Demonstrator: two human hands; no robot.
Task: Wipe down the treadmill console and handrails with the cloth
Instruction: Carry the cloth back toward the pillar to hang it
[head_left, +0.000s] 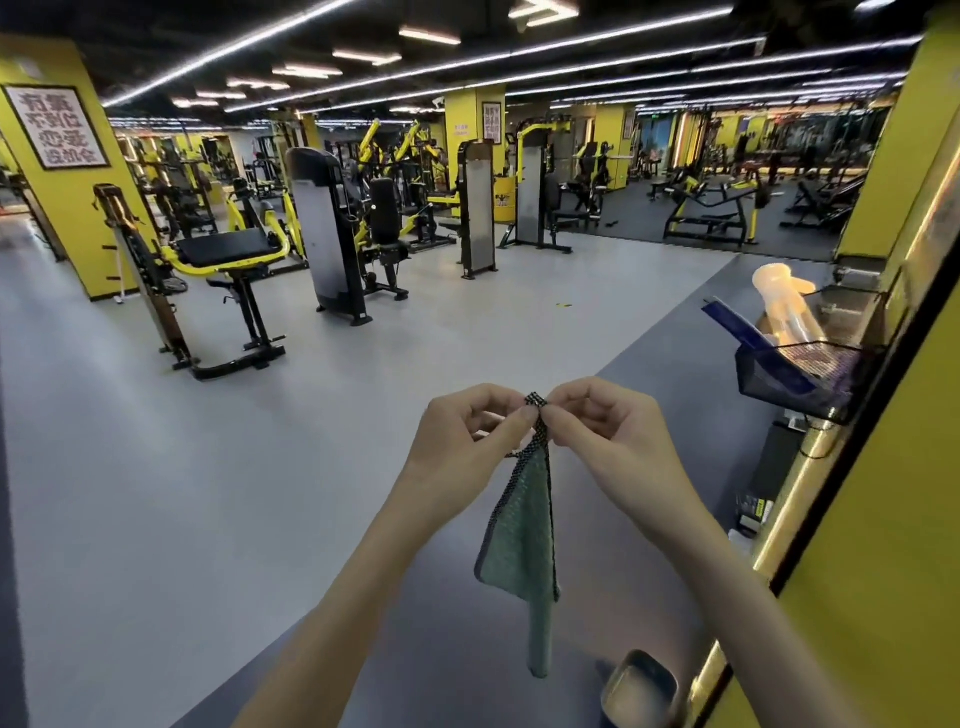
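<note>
A green cloth (522, 540) with a dark checked border hangs in front of me at centre frame. My left hand (467, 441) and my right hand (602, 436) both pinch its top corner between thumb and fingers, close together. The rest of the cloth dangles freely below them, folded lengthwise. No treadmill, console or handrail is visible in this view.
A yellow wall (857, 597) runs along my right, carrying a black wire basket (795, 379) with a pale spray bottle (789, 312) in it. Weight machines (332, 234) and a yellow bench (228, 260) stand across the grey floor. A small bin (641, 691) sits by the wall's base.
</note>
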